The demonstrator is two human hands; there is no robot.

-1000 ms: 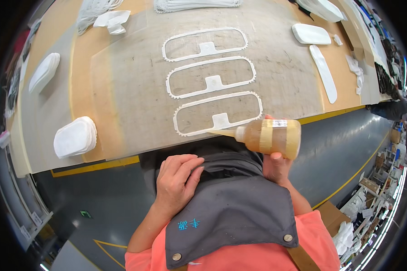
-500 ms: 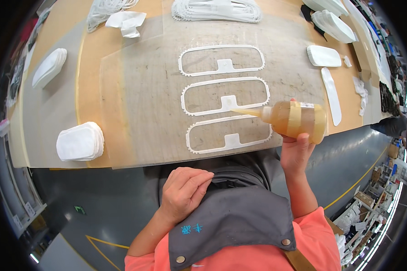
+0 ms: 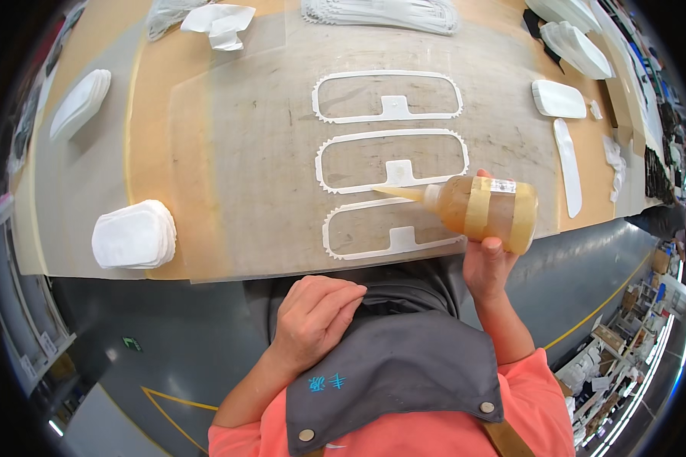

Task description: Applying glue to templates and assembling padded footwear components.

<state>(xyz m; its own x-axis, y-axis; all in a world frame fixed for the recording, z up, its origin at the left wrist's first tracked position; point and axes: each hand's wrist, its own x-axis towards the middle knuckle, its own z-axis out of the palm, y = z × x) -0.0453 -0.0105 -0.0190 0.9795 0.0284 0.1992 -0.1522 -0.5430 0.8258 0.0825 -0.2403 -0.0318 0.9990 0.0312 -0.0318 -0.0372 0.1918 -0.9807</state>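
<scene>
My right hand [image 3: 489, 263] holds a squeeze bottle [image 3: 489, 211] of amber liquid, tilted on its side with tape bands around it. Its long thin nozzle points left, the tip over the lower strip of the middle white frame [image 3: 399, 174], just left of that frame's tab. Whether the tip touches is unclear. Flat, toothed and rounded, similar frames lie above [image 3: 394, 109] and below [image 3: 402, 240] it; the bottle partly covers the lowest. My left hand [image 3: 316, 320] rests closed before the table edge, its fingers pressed together, with nothing seen in them.
A stack of white oval pads [image 3: 133, 236] sits at the table's near left, another stack [image 3: 81, 105] farther back. Piled frames [image 3: 381, 14] lie at the far edge beside a crumpled white sheet [image 3: 221, 27]. White pads [image 3: 559, 99] and a long strip [image 3: 568, 167] lie right.
My right hand has moved the bottle left and slightly down, so its nozzle tip went from below the middle frame's tab to left of it. My left hand stays closed; the view shifted slightly.
</scene>
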